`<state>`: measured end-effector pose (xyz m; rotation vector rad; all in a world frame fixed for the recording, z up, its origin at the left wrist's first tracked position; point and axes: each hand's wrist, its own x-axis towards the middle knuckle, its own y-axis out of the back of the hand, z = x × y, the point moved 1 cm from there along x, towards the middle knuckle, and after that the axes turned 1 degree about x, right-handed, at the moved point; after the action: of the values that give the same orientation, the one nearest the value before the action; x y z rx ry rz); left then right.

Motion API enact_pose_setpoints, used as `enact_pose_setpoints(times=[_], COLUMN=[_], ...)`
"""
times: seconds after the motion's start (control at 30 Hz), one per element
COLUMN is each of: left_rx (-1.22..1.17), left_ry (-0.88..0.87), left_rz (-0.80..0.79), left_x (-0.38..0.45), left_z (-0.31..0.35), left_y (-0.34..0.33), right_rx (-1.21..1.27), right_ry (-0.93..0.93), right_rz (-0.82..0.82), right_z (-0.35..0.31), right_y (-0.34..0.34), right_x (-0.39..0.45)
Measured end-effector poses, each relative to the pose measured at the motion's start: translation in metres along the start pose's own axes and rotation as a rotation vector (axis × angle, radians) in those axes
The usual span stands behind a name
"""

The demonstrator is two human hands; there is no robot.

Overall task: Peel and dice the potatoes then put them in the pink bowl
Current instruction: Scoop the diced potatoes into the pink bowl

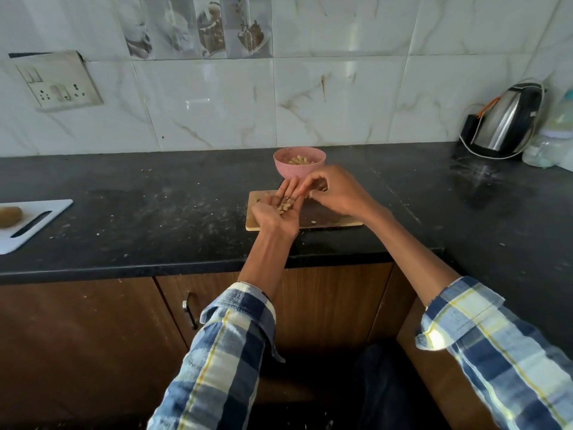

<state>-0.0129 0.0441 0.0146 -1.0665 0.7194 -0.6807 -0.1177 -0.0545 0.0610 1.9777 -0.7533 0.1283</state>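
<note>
My left hand (277, 209) lies palm up over the wooden cutting board (338, 219), with a small heap of diced potato (284, 207) resting in the palm. Beside it, my right hand (333, 193) has its fingers bunched together at the left hand's fingertips, pinching what looks like potato dice. Just behind both hands stands the pink bowl (299, 168), with diced potato (299, 160) inside. One whole unpeeled potato (9, 216) sits on a white cutting board (34, 225) at the far left edge.
The black countertop (155, 218) is dusty and speckled with scraps. A steel kettle (504, 121) and a plastic bottle (552, 141) stand at the back right against the tiled wall. A socket panel (57, 83) is on the wall at left. Wooden cabinet doors (93, 336) are below.
</note>
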Motion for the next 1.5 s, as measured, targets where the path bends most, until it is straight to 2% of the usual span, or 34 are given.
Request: enact_pose_setpoints(times=[0.17,0.4,0.67,0.8,0.9,1.0,1.13,1.27,1.37,1.5], left_rx=[0.017,0.125,0.269,0.277,0.215,0.191,0.229,0.409,0.588,0.811], left_ry=[-0.039,-0.059,-0.133,-0.143,-0.124,-0.120,-0.156,-0.133,-0.144,-0.133], left_rz=[-0.002,0.018,0.065,0.089,0.069,0.058,0.029,-0.026,-0.071,-0.110], left_x=[0.000,-0.004,-0.014,-0.015,-0.011,0.000,0.043,0.094,0.161,0.202], left_z=[0.004,0.003,-0.003,-0.004,-0.005,-0.009,0.000,0.012,0.022,0.029], left_y=[0.004,0.006,0.006,0.006,0.006,-0.006,-0.042,-0.080,-0.089,-0.090], right_rx=[-0.025,-0.038,-0.301,-0.220,-0.049,0.259,0.483,0.359,0.280,0.217], right_ry=[-0.075,-0.050,0.149,0.052,-0.121,-0.211,-0.161,-0.110,-0.068,-0.181], right_rz=[-0.044,-0.152,-0.006,-0.027,0.085,0.223,0.323,0.380,0.403,0.360], right_z=[0.019,0.021,0.011,0.014,0.025,0.024,0.011,0.022,0.052,0.074], right_y=[-0.009,-0.016,-0.022,-0.011,-0.002,0.011,0.016,0.012,-0.002,-0.010], right_x=[-0.014,-0.032,-0.043,-0.044,-0.037,-0.021,0.027,0.087,0.140,0.172])
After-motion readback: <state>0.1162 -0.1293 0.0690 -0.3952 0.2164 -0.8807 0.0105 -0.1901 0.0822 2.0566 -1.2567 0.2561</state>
